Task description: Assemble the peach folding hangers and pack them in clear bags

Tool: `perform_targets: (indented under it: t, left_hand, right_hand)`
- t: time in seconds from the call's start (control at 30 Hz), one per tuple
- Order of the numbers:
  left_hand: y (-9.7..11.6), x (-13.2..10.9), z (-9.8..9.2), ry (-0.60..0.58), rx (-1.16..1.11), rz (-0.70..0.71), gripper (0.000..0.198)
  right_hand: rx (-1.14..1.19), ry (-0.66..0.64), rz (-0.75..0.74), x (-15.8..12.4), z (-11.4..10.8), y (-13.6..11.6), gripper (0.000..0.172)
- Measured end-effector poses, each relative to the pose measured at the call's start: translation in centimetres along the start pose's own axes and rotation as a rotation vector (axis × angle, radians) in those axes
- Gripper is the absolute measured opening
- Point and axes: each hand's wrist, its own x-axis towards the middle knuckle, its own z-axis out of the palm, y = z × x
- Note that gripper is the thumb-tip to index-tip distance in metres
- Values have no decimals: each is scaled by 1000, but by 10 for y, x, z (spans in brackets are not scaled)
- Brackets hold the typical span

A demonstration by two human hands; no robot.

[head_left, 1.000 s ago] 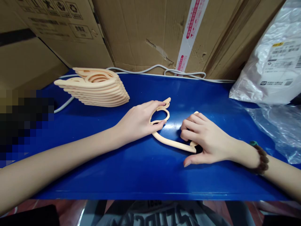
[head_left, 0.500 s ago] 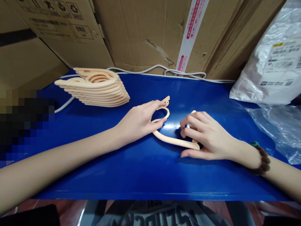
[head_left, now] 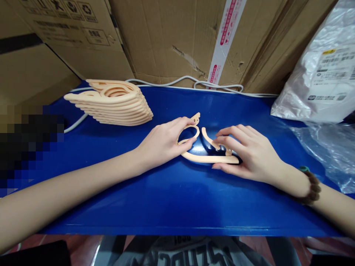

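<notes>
A cream plastic folding hanger lies on the blue tabletop between my hands. My left hand pinches its left part, with the thumb near a loop and the fingertips by a small end piece with holes. My right hand curls round the right part. Its fingertips touch a short curved bar of the hanger, and its thumb is at the lower edge of the long arm. The right hand covers the joint at that end. To the left stands a neat stack of like folded hangers.
Cardboard boxes line the back edge, with a white cable along their foot. At the right stands a white plastic parcel bag; clear plastic film lies below it. The blue tabletop ends just before my lap.
My right hand has shifted slightly up, and the hanger's right arm has swung up to lie nearly level. The short curved bar now shows beyond the fingertips. My left hand has stayed put.
</notes>
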Motion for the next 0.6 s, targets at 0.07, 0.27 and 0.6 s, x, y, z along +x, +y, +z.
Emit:
perform_targets:
  t: [0.07,0.27,0.6]
  left_hand:
    - [0,0,0,3,11,-4,29]
    - [-1,0,2,17,39,14,31]
    - [-3,-2,1,-32,94,48,30]
  right_hand:
    - [6,-8,17,0,1,0,42]
    - [122,-30,3,2,2,-2,31]
    - [258,-93,-54,0,4,-4,21]
